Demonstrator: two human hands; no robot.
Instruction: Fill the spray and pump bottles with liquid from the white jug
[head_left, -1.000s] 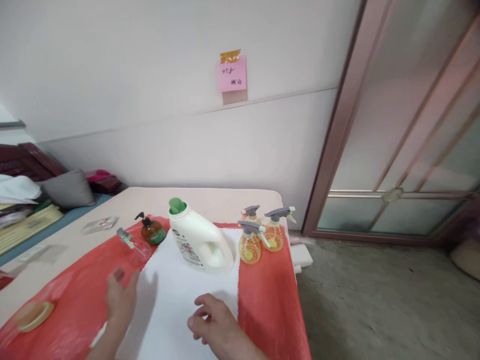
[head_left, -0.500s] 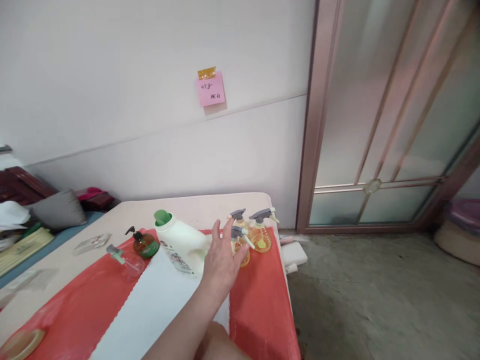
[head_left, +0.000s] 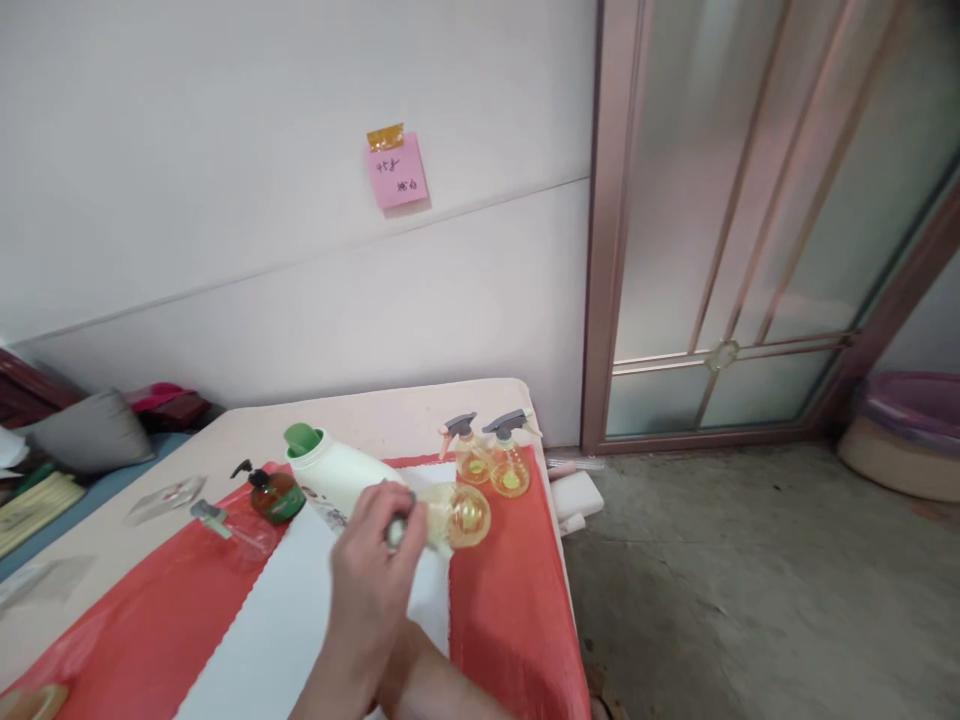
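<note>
My left hand [head_left: 375, 550] is closed around the head of a clear spray bottle [head_left: 469, 515]. The bottle is tipped on its side above the table, its round body with yellowish liquid pointing right; its trigger is mostly covered by my fingers. My right forearm [head_left: 442, 680] passes under my left wrist, and the fingers of that hand are hidden. Just behind the held bottle stand two similar spray bottles, one on the left [head_left: 472, 462] and one on the right [head_left: 510, 470]. A large white jug [head_left: 345, 470] with a green cap leans or lies beside my left hand.
A brown pump bottle [head_left: 276, 495] and an empty clear spray bottle [head_left: 251, 535] are on the left. White paper [head_left: 262, 630] and red sheeting [head_left: 510, 590] cover part of the table [head_left: 420, 420]. Wall behind, glass door [head_left: 675, 250] and bin [head_left: 900, 440] to the right.
My left hand, open over the front spray bottle before, has closed on its head, lifted and tipped it, and drawn it left. The view has shifted slightly right.
</note>
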